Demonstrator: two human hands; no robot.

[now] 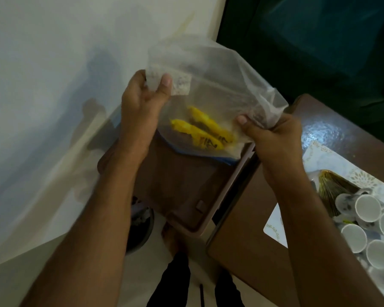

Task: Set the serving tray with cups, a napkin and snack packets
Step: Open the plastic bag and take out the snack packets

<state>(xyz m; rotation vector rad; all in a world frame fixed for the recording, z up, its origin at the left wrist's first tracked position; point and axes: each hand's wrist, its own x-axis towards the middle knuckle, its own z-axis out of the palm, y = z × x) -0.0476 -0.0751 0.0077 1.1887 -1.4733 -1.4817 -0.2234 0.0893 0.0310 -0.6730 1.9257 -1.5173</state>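
Note:
I hold a clear plastic bag [211,85] up in front of me with both hands. My left hand [142,103] pinches its upper left edge and my right hand [273,134] grips its right edge. Two yellow snack packets [200,129] lie inside the bag near its bottom. Under the bag sits a brown box-like tray [186,185]. At the right, a white patterned serving tray [275,231] on the brown table [248,240] carries several white cups [367,208], some of them upturned, and a gold folded napkin [333,187].
A white wall fills the left side. A dark green surface is at the upper right. My legs and feet show below on a pale floor, beside a dark round object [140,227].

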